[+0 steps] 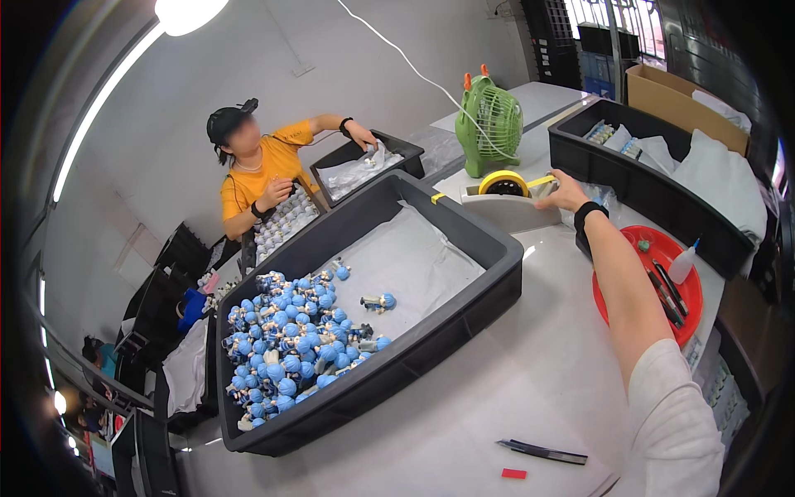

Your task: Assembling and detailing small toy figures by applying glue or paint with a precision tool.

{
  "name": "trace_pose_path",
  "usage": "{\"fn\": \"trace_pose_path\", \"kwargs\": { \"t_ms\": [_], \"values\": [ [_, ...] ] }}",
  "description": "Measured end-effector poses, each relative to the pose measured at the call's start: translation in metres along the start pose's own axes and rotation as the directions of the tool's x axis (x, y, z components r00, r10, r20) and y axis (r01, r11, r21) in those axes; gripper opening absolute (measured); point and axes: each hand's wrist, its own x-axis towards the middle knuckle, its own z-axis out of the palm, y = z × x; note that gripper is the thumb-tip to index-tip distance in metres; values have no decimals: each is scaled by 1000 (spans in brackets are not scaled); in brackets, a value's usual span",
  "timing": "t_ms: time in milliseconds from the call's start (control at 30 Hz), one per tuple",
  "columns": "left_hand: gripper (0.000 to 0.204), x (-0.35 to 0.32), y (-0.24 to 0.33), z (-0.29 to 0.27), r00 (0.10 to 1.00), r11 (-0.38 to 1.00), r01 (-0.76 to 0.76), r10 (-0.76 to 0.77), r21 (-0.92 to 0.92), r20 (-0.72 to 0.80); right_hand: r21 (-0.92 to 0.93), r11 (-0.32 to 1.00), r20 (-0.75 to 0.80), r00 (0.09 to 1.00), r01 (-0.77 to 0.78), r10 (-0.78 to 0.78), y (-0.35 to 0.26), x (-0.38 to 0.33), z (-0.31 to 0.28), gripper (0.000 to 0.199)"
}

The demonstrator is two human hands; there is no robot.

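Tape dispenser (507, 199) at bin (464, 217) rim, right hand (566, 192) touching, open tabletop (530, 389) nearer

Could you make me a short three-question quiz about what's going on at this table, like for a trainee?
1. True or false: the person's right hand is at the tape dispenser.
2. What fills the near end of the big dark bin? A) small blue-headed figures B) apples C) folded towels
3. What colour is the round tray beside the reaching forearm?

Key
1. True. The hand is at the yellow tape roll on the dispenser.
2. A. The blue-headed figures lie heaped at that end on white paper.
3. Red. It holds a small white bottle and some dark tools.

The left hand is out of view.
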Motion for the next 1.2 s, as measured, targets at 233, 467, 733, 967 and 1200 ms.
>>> {"fn": "trace_pose_path", "kwargs": {
  "t_ms": [233,467,733,967,1200],
  "values": [
    [24,-8,-24,25,950,848,-220,75,-481,-302,-307,949,-43,997,-74,64,-46,-64,-14,77],
    [21,-6,-20,26,958,822,-209,62,-530,-282,-332,934,-106,989,-134,104,-79,-102,-13,74],
    [20,-6,-11,19,964,845,-165,29,-508,-264,-153,967,-179,968,-205,176,-92,-105,18,74],
    [21,-9,-23,21,946,842,-246,101,-479,-308,-126,957,-192,953,-261,235,-98,-80,31,76],
    [22,-10,-33,31,955,817,-239,99,-525,-280,-183,961,32,976,-208,217,-81,-78,29,78]
  ]
}}
